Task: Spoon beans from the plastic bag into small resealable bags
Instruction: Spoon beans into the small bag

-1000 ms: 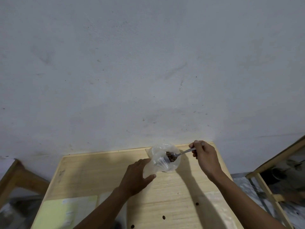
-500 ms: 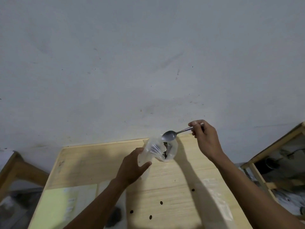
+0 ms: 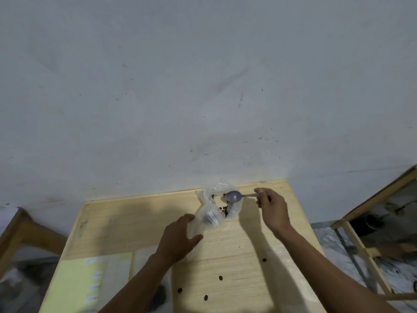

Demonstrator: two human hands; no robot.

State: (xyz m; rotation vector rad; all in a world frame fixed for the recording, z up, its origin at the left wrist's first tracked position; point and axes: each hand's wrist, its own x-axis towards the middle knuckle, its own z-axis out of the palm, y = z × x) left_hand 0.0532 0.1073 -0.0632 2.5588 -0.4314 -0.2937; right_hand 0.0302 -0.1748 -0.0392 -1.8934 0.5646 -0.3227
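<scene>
Head view: left hand (image 3: pixel 178 239) grips crumpled clear bag (image 3: pixel 216 208); right hand (image 3: pixel 272 208) holds spoon (image 3: pixel 234 196).

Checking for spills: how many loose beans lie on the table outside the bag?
4 on the table: one near the right forearm, one mid-board, two near the front. The arms may hide others.

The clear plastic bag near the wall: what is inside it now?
Inside the plastic bag lie dark beans, with the spoon bowl at its mouth. The film blurs the rest, so their amount stays hidden.
</scene>
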